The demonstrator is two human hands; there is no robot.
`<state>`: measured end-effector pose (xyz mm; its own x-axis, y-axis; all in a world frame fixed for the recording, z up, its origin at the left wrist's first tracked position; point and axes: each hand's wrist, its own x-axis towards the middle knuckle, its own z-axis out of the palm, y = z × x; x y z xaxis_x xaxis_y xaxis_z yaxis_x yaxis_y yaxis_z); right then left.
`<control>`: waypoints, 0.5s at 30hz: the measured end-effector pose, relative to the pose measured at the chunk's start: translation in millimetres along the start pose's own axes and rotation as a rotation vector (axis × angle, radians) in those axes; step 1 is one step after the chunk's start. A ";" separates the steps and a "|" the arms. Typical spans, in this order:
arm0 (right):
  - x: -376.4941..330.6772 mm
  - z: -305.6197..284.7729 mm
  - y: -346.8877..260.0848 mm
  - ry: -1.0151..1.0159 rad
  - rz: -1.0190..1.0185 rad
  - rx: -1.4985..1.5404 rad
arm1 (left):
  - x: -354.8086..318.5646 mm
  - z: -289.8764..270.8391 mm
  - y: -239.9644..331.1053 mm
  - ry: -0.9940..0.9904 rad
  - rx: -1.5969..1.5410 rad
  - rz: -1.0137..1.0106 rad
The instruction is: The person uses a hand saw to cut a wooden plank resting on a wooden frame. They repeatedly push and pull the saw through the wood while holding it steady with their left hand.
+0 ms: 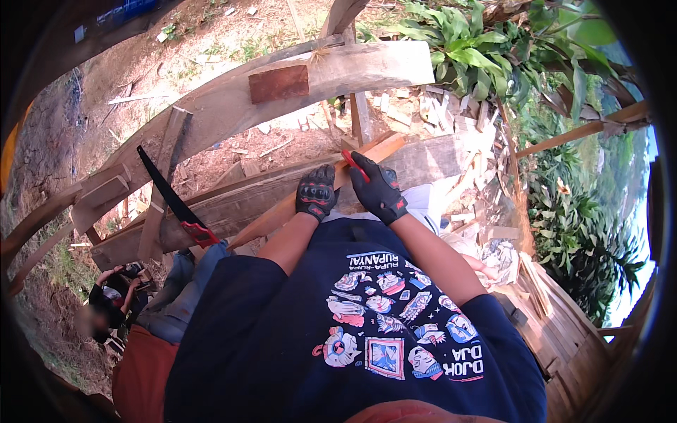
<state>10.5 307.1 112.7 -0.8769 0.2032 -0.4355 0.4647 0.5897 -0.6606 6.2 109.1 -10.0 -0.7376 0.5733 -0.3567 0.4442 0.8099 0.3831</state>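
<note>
Both my hands wear black gloves with red details. My left hand (316,190) is closed over a light brown wooden strip (271,220) that runs slantwise in front of my body. Close beside it, my right hand (378,189) grips a short, flat red thing (355,166) at the same strip; its exact kind does not show. The strip's far end extends beyond my right hand. Under and behind it lies a thick grey-brown plank (268,185). My fingertips are partly hidden by the gloves' backs and the wood.
To the left, a handsaw (173,197) with a black blade and red handle leans across the planks, near a person in jeans (180,289). Another person (113,303) is lower left. Ahead, a broad curved board (226,95) carries a reddish-brown block (279,84). Wood scraps (451,116) litter the ground.
</note>
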 end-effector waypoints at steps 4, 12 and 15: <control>26.0 19.1 6.8 -0.059 0.024 -0.018 | 6.6 1.3 1.9 0.004 -0.038 -0.014; 43.4 20.8 21.0 -0.052 -0.064 0.019 | 17.4 8.4 0.7 0.025 -0.035 -0.045; 30.9 14.4 22.1 -0.067 -0.037 0.057 | 19.6 1.1 5.2 -0.040 -0.024 -0.083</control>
<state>-4.6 315.2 75.8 -0.8843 0.1287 -0.4488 0.4402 0.5501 -0.7096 -5.4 124.7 -15.9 -0.7500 0.5096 -0.4216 0.3699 0.8516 0.3713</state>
